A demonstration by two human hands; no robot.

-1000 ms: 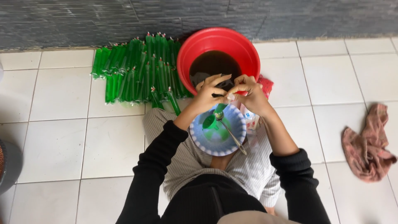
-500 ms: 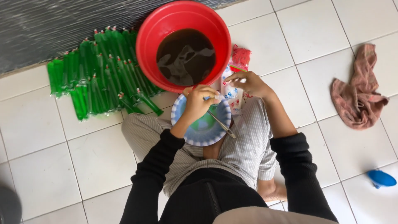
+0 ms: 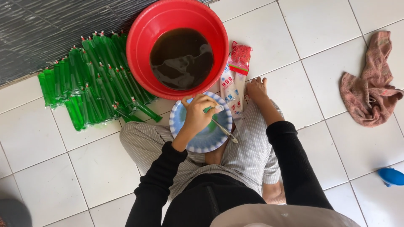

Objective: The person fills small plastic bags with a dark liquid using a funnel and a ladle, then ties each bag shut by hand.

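Note:
I sit cross-legged on a white tiled floor. My left hand [image 3: 197, 114] is closed around the top of a small green filled plastic tube [image 3: 209, 109], held over a blue and white bowl [image 3: 198, 143] in my lap. A metal spoon [image 3: 224, 132] lies across the bowl's right side. My right hand [image 3: 256, 88] rests with fingers spread on my knee, beside a packet of plastic sleeves [image 3: 230, 91], and holds nothing. A red basin [image 3: 139, 50] with dark liquid stands just beyond the bowl.
Several green filled tubes [image 3: 90, 82] lie in a stacked row left of the basin, against a dark wall. A small bag of red bands [image 3: 240, 54] lies by the basin. A crumpled pinkish cloth [image 3: 370, 90] lies right; a blue object [image 3: 391, 176] sits at the right edge.
My right hand has let go of the tube and dropped to my knee beside the packet. My left hand still holds the tube over the bowl. The view has shifted, bringing the basin nearer.

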